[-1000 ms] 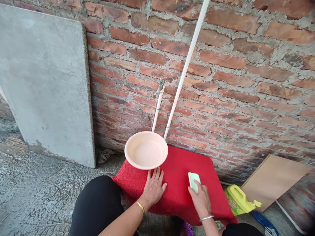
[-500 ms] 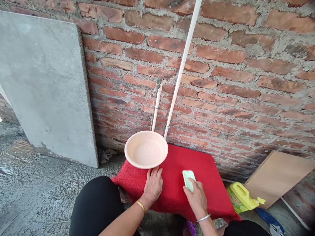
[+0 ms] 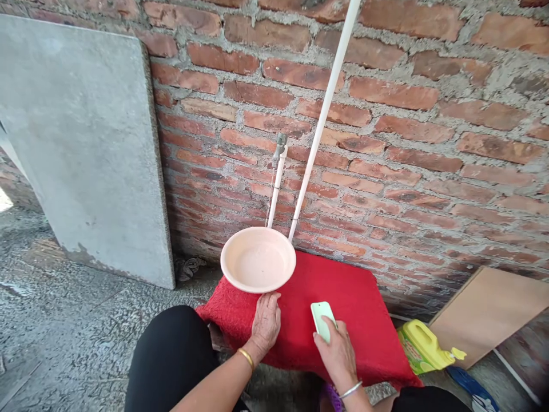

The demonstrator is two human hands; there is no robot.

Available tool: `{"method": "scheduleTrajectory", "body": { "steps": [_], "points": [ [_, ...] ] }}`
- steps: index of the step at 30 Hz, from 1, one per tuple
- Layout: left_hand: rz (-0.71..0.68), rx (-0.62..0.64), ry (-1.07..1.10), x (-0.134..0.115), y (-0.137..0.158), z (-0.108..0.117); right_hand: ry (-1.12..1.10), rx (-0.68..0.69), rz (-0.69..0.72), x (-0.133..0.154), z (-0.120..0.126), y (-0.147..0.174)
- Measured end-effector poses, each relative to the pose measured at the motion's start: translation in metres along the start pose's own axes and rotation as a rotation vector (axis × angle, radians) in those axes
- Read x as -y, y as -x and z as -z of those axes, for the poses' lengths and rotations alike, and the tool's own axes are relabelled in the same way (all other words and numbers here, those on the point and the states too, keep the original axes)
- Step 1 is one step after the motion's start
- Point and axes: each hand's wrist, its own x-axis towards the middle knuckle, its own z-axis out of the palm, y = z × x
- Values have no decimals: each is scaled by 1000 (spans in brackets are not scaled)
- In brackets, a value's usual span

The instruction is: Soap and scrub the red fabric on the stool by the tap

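Observation:
Across a low bench or table lies a red cloth [image 3: 330, 280]. A pale pink plastic basin [image 3: 257, 286] rests at its left back corner, with a little something clear, perhaps water, at the bottom. My left hand [image 3: 266, 323] lies on the cloth just below the basin's near rim, fingers stretched out and holding nothing. In my right hand [image 3: 338, 352] is a pale green scrub brush [image 3: 321, 315] with a small hole at its far end; its underside is hidden. It is held close over the cloth, and I cannot tell whether it touches.
Behind stands a brick wall [image 3: 394, 134] with a tap [image 3: 279, 147] and a white pipe [image 3: 322, 111]. A thin stream runs from the tap. At left leans a grey slab [image 3: 90, 149] on wet floor. A yellow detergent jug [image 3: 422, 346] and a brown board [image 3: 489, 315] are at right.
The brush and my right hand have shifted slightly left across the cloth. My left hand stays near the basin. The whole view has moved a little.

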Motion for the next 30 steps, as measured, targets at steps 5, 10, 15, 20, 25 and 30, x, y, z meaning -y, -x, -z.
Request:
{"method": "scheduleTrajectory", "body": {
  "steps": [5, 10, 15, 20, 25, 30],
  "points": [
    [-2, -17, 1, 1, -1, 1, -122, 32, 164, 41, -9, 19],
    [-23, -6, -16, 1, -2, 2, -118, 69, 198, 41, -15, 26],
    [-45, 19, -48, 0, -1, 2, -90, -24, -48, -45, -4, 17],
    [-46, 25, -69, 1, -2, 2, -147, -91, -89, -54, -2, 23],
    [-99, 32, -140, 5, -1, 3, -222, 79, 137, 5, -9, 35],
    [-138, 51, -213, 5, 1, 4, -150, 77, 14, -36, 7, 22]
  ]
}}
